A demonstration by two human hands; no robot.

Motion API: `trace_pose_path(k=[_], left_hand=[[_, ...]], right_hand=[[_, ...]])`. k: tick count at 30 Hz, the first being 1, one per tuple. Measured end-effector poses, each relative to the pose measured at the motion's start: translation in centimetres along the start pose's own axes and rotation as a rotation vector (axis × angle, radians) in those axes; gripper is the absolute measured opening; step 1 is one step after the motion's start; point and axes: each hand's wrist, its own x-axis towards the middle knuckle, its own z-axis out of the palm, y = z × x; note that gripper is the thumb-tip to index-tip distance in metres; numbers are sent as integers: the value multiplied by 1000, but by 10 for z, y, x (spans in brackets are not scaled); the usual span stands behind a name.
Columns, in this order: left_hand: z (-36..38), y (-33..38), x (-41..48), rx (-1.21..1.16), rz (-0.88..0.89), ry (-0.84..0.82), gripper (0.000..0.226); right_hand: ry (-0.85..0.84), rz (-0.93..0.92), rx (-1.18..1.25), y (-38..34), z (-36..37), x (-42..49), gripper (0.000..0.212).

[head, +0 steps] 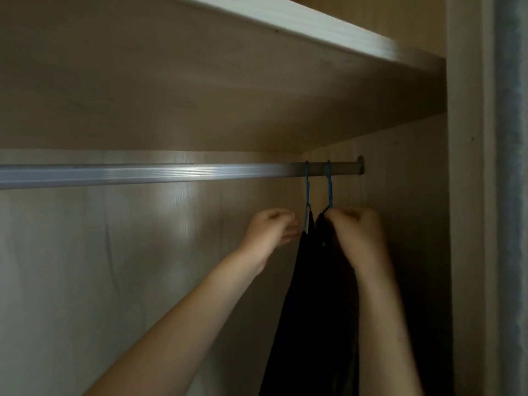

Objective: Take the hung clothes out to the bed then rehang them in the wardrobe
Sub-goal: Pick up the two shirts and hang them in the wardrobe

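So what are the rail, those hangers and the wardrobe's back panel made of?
The rail looks like metal, probably aluminium: silvery, ribbed, with a soft sheen. The hangers are thin and bright blue, likely plastic or coated wire; too blurred to tell which. The back panel is pale wood-grain board with a matte look, perhaps laminate rather than solid wood.

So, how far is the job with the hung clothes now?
Done: unclear. Two dark garments hang on blue hangers at the right end of the rail. In hand: the right hand grips the right hanger at its top; the left hand is at the other. Left: cannot tell whether these come out last or went back first.
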Motion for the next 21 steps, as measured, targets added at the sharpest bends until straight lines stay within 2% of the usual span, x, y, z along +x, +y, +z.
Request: trace_pose_path(k=[3,5,7,9,11,14,16,21], left_hand=[[-23,2,-38,57,125,55,22],[-45,-1,-75,113,221,103,24],[-71,-13,-122,157,248,139,21],[-101,-37,-178,159,190,183,15],[-132,-68,-237,160,69,231,21],[-164,-133,-339,130,-212,426,28],[-174,-183,-411,118,-414,581,25],[-147,-266,-585,90,-903,799,26]], right_hand=[[95,-355,85,-6,-1,-62,14],[-49,-455,175,5,1,-102,16],[-284,-404,271,25,4,-143,21],[-481,-279,300,58,11,-177,27],[-610,-107,264,97,21,-208,30],[-761,227,155,176,31,-259,26],[-840,452,37,233,34,-297,31],[-1018,935,-251,331,21,-385,33]])
